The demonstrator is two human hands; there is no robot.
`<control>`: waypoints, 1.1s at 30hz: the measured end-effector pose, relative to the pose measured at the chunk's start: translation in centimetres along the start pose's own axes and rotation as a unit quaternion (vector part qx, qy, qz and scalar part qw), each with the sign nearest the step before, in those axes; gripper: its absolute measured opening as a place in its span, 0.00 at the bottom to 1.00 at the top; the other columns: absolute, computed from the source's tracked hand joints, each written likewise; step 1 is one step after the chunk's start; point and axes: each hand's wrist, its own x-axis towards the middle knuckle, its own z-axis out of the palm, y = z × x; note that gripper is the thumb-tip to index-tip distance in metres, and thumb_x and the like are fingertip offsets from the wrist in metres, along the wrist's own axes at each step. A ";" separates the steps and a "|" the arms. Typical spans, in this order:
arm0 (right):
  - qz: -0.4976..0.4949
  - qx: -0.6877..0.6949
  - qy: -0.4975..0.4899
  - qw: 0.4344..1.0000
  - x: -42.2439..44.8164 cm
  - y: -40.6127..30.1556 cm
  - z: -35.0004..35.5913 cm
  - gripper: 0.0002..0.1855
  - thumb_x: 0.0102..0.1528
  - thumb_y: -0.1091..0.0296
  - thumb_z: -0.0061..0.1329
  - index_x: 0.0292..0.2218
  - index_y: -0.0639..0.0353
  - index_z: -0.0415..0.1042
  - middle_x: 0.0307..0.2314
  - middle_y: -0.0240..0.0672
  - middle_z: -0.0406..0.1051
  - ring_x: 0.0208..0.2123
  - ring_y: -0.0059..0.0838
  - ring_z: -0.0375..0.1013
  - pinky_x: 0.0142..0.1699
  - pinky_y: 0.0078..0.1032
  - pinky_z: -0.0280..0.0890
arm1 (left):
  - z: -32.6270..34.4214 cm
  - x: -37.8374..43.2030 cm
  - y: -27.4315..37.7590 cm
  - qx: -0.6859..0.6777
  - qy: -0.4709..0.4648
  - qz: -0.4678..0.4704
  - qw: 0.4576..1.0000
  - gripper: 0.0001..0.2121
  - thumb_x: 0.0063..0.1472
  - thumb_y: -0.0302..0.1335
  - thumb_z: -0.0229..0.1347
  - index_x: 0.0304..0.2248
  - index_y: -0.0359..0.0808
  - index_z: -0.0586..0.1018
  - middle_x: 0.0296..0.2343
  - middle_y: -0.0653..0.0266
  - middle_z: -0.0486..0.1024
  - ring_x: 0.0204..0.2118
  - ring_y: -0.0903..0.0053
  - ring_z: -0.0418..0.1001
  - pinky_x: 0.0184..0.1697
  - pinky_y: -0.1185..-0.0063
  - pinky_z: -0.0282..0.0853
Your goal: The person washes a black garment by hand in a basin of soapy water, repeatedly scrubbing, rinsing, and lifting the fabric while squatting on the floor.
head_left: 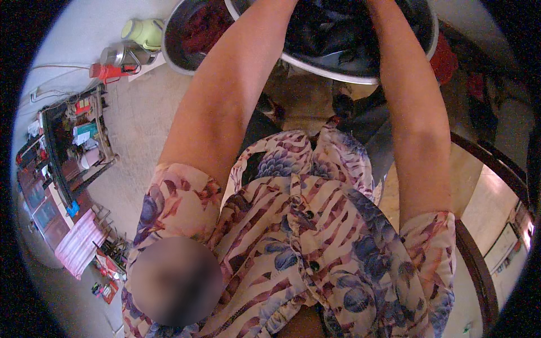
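Note:
Both my forearms stretch up past the top edge of the picture, so my left hand and my right hand are out of view. Before me stands a wide metal basin (327,72) with a pale rim. Dark, wet-looking cloth (338,31) lies in it, with some liquid near the front wall. My wrists pass over this basin, and whether my hands touch the cloth is hidden. To its left a second round metal basin (177,63) holds dark red cloth (203,31), partly covered by my left arm.
By the left wall stand a pale green jug (137,31), a metal vessel (116,55) and a red flask (101,72). A dark cabinet (55,156) holds boxes and papers. Something red (444,59) sits right of the large basin. A dark door frame (473,257) curves at right.

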 end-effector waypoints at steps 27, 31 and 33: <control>-0.092 -0.449 0.008 0.889 -7.5 -4.0 -2.7 0.23 0.51 0.64 0.41 0.48 0.62 0.56 0.36 0.52 0.68 0.37 0.48 0.69 0.41 0.38 0.63 | -1.4 -0.8 -1.2 -0.372 0.131 -0.110 0.912 0.19 0.45 0.34 0.55 0.37 0.32 0.72 0.37 0.56 0.70 0.40 0.64 0.66 0.45 0.72 0.60; -0.223 -0.067 0.117 0.965 -8.9 -4.2 -3.8 0.23 0.49 0.69 0.46 0.46 0.62 0.60 0.38 0.47 0.67 0.40 0.37 0.68 0.44 0.29 0.61 | -1.1 -1.7 0.8 -0.509 0.039 -0.189 0.839 0.14 0.45 0.33 0.55 0.33 0.38 0.74 0.33 0.60 0.72 0.36 0.64 0.68 0.42 0.68 0.62; -0.217 0.022 0.098 0.971 -12.0 -7.3 -1.7 0.21 0.48 0.69 0.48 0.44 0.61 0.63 0.39 0.41 0.66 0.40 0.31 0.65 0.47 0.24 0.58 | -2.0 -2.6 1.3 -0.533 0.016 -0.171 0.828 0.14 0.45 0.34 0.55 0.32 0.39 0.74 0.32 0.61 0.73 0.35 0.64 0.68 0.40 0.68 0.63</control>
